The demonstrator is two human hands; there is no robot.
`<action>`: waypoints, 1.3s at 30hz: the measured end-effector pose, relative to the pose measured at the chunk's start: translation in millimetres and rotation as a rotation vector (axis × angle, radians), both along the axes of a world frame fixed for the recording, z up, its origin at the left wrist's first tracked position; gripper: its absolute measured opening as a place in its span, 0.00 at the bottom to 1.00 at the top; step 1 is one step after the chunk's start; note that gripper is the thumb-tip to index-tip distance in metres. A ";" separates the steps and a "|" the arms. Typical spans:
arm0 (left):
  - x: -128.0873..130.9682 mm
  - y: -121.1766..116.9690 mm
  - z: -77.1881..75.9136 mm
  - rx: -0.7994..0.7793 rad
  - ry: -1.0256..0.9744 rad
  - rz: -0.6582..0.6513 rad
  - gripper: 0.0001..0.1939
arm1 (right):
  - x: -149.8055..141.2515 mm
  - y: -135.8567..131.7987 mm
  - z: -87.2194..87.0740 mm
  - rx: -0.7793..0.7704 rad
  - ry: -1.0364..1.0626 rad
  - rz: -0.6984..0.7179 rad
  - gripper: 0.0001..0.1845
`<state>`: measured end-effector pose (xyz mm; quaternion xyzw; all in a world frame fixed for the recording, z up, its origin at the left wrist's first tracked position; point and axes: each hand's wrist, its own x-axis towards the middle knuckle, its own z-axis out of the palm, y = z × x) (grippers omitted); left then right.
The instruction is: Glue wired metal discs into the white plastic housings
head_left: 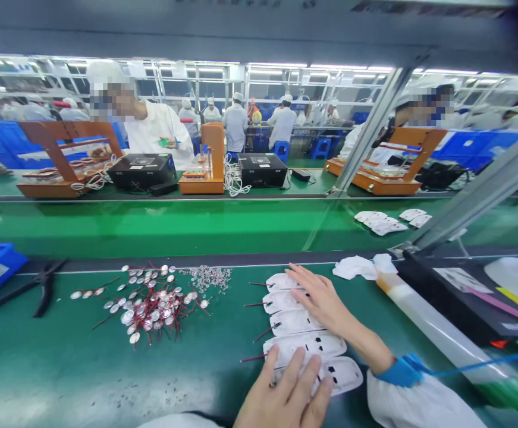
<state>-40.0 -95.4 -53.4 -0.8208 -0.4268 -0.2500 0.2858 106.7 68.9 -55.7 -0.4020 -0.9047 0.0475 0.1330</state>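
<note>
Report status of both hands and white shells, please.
Left hand over nearest white shell; right hand over farther ones. Five shells lined up, four wires visible. Hands partly block view.

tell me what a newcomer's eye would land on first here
Probably the tangle of silvery discs with red wires, left of centre on the dark green table. Next, the row of white shells to its right, with the right hand over the farther ones and the left hand over the nearest. A bright green strip crosses behind them.
</note>
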 end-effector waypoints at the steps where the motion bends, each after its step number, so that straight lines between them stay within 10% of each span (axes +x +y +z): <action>1: 5.9 4.6 -2.9 0.008 -0.016 -0.020 0.12 | 1.3 -0.7 -0.2 0.013 -0.009 -0.011 0.24; 11: -41.6 -0.5 19.2 -0.221 -0.072 -0.167 0.09 | 31.9 -64.8 -14.7 0.256 0.023 -0.256 0.28; 22: -46.1 8.1 18.0 -0.251 -0.052 -0.142 0.05 | 35.4 -56.1 -17.7 0.288 0.029 -0.287 0.30; 29: -101.4 23.7 29.2 -0.393 -0.189 0.549 0.03 | 38.0 -56.7 3.8 0.301 0.182 -0.339 0.29; 39: -114.7 29.2 14.1 -0.381 -0.295 0.483 0.10 | 14.8 -76.2 34.1 0.286 0.376 -0.152 0.16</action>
